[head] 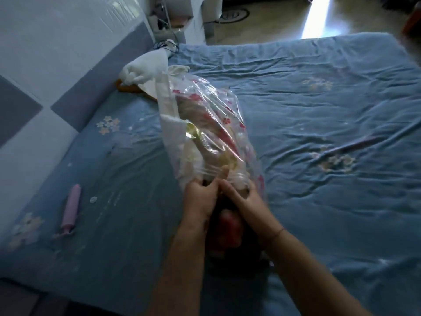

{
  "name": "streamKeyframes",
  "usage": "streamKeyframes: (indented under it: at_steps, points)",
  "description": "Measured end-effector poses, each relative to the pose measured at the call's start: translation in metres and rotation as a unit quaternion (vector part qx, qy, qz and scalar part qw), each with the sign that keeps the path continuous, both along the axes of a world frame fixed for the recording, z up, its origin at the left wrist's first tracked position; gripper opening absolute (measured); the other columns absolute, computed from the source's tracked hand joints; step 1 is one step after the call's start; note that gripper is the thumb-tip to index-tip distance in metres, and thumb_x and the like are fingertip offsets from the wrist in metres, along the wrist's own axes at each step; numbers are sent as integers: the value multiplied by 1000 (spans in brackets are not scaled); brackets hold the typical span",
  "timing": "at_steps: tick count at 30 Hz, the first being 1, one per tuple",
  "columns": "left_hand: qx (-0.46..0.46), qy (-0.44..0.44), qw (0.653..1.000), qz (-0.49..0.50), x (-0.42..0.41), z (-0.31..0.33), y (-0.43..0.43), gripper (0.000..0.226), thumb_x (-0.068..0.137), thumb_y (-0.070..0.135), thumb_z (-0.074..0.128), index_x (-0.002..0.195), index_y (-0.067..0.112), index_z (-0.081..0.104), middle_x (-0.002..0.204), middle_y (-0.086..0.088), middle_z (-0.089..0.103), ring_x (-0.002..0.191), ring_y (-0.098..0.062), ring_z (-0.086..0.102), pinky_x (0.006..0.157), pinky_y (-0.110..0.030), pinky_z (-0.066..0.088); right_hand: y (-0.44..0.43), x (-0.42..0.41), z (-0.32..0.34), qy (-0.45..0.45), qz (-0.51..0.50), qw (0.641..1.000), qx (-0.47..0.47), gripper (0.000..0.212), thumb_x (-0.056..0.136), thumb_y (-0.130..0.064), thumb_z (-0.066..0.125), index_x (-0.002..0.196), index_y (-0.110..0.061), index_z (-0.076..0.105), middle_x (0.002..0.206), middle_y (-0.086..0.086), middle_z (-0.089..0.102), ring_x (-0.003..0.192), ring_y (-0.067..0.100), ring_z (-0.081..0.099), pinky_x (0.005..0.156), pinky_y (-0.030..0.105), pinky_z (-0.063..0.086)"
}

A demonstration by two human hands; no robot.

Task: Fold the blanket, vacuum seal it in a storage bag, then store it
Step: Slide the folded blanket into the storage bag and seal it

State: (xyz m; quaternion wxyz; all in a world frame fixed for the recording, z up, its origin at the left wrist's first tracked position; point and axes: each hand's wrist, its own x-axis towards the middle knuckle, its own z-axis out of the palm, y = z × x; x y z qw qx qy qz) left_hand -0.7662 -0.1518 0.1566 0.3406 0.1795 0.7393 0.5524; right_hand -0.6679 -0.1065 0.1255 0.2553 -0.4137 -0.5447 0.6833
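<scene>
Nearest, your arms: both forearms reach forward from the bottom edge, with a thin band on your right wrist.
Left hand (197,197): your fingers are curled round the near end of the bag (205,131), thumb pressed against the plastic, so it holds the bag.
Right hand (241,197): just beside the left, almost touching it; your fingers wrap the same bunched end of the bag from the right side and grip it.
Blanket (227,226): a red and dark bundle shows below and between your hands at the bag's near end; it is blurred, so you cannot tell how much of it sits inside the plastic.
Bag: clear plastic with small red flower prints, stretched away from your hands and tilted up toward the far left; red, yellow and tan cloth shows through it.
Bed (319,137): blue cover with pale flower patches, wrinkled, lying under everything.
Pump (71,207): a pink tube lying on the bed well to your left, with a small white disc (93,199) near it.
White cloth (145,69): bunched on the bed beyond the bag's far end, by the padded wall (45,71).
</scene>
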Motion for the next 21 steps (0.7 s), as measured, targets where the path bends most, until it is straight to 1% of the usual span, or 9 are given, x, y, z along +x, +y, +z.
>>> streamKeyframes:
  at_steps: [2,4,6,9,12,15,17,19,21]
  points:
    - [-33,1,997,-66,23,-1,24,59,56,77,72,82,24,75,77,3,75,80,-13,72,79,-27,56,24,32,2,3,-9,1000,-26,85,51,-65,72,122,-22,52,108,-3,68,98,9,66,89,27,54]
    - [-62,-6,990,-129,47,-3,50,78,51,85,63,84,16,75,77,-1,75,79,-17,72,80,-30,57,46,64,3,27,2,997,-74,79,56,-55,76,122,-16,54,96,2,71,83,13,70,66,25,57]
    - [-74,-2,982,-175,74,-3,76,95,50,90,58,95,9,74,88,-6,75,89,-19,71,89,-33,56,64,96,-1,53,11,992,-115,75,61,-49,80,122,-14,55,94,7,72,79,18,71,58,25,56]
    - [-78,8,971,-225,116,-15,111,116,43,98,51,115,9,69,112,-7,72,109,-19,66,103,-35,48,86,143,-13,64,-1,990,-124,65,68,-37,76,123,-7,58,108,16,70,95,26,69,72,29,59]
    - [-115,8,947,-300,170,-21,134,115,52,95,49,130,10,59,127,-9,64,117,-23,60,103,-34,46,103,194,-24,22,-45,992,-119,72,57,-42,85,113,-4,62,105,22,69,91,28,70,69,29,58]
    - [-110,-138,923,-341,217,-37,149,104,52,93,53,124,19,54,107,3,66,95,-16,64,82,-26,55,119,248,-39,-105,-145,981,-77,56,69,-35,77,109,-1,57,113,18,65,98,26,64,83,33,53]
    - [-94,-177,918,-341,231,-64,155,91,66,86,53,127,18,49,102,5,63,90,-12,63,74,-19,54,128,277,-45,-229,-223,946,-46,59,84,-30,69,131,-3,46,133,17,52,119,29,51,101,39,42]
    - [-89,-116,940,-307,226,-75,141,114,57,89,58,142,15,42,124,0,62,108,-16,63,96,-29,51,131,290,-51,-320,-255,912,18,69,87,-30,66,143,-4,35,145,20,40,133,33,39,109,43,33]
    - [-53,-23,972,-227,203,-87,130,80,83,61,63,144,13,43,135,0,56,118,-12,57,102,-25,43,128,280,-54,-348,-251,895,122,70,86,-28,66,144,-5,35,148,19,36,137,32,34,111,41,28]
